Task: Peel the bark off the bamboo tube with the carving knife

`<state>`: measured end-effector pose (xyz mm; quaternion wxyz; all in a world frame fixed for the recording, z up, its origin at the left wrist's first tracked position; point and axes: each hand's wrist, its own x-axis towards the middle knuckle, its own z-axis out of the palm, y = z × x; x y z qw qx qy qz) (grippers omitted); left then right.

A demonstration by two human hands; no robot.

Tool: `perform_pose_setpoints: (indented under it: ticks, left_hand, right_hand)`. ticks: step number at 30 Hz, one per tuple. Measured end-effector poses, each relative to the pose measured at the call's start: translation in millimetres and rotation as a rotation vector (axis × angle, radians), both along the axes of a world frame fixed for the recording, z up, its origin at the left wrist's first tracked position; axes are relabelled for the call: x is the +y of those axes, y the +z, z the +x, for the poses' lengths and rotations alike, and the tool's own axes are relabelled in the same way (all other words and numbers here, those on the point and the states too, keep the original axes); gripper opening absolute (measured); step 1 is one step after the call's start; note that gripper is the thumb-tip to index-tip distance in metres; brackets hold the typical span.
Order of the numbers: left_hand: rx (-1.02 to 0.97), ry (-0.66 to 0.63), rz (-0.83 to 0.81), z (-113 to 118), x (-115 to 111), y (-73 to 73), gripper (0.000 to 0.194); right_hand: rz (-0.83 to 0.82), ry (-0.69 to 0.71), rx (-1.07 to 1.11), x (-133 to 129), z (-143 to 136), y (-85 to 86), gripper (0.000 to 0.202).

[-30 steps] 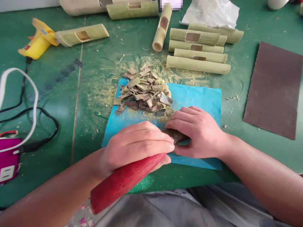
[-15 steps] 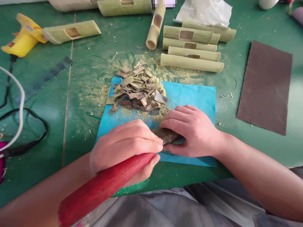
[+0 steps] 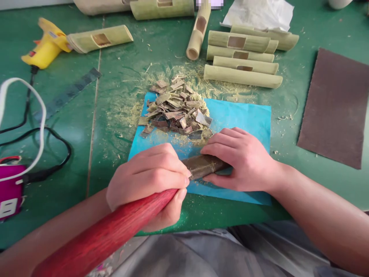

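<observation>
My left hand (image 3: pixel 152 181) is closed round the red wooden handle (image 3: pixel 106 231) of a tool. The handle slants down to the lower left, and the working end is hidden by my fingers. My right hand (image 3: pixel 242 161) grips a dark brown bamboo piece (image 3: pixel 200 166) across its far end, thumb on the near side. That piece lies over a blue sheet (image 3: pixel 242 115), its left end meeting my left fingertips. Just beyond it, a pile of brown and greenish bamboo chips (image 3: pixel 175 111) rests on the sheet among yellowish dust.
Several pale green bamboo tubes (image 3: pixel 242 77) with cut windows lie at the back. At the left are a yellow glue gun (image 3: pixel 47 46), a ruler (image 3: pixel 69 94), cables and a magenta power strip (image 3: pixel 14 188). A brown sandpaper sheet (image 3: pixel 334 111) lies at the right.
My left hand has drawn back toward the lower left with the red handle, uncovering more of the brown bamboo piece. My right hand keeps its grip. The view has shifted slightly left.
</observation>
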<state>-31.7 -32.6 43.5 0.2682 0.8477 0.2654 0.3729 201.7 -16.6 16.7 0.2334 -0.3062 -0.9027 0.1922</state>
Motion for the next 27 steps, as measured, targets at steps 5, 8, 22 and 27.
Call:
perform_pose_setpoints:
  ticks: [5, 8, 22, 27]
  left_hand:
    - [-0.037, 0.04, -0.063, 1.7, 1.3, -5.4, 0.025]
    - [-0.05, -0.006, -0.079, 3.4, 3.2, -7.0, 0.025]
    - [0.003, -0.025, -0.152, 4.7, 1.8, 0.2, 0.036]
    - [-0.053, -0.012, -0.094, 3.1, 3.6, -5.1, 0.022]
  right_hand:
    - [-0.02, -0.009, 0.003, -0.4, -0.8, 0.2, 0.027]
    - [-0.014, -0.015, 0.006, -0.4, -1.4, -0.5, 0.026]
    - [-0.032, -0.014, 0.011, 0.3, -2.2, -2.2, 0.023]
    - [-0.048, -0.024, 0.012, 0.7, -2.8, -2.2, 0.023]
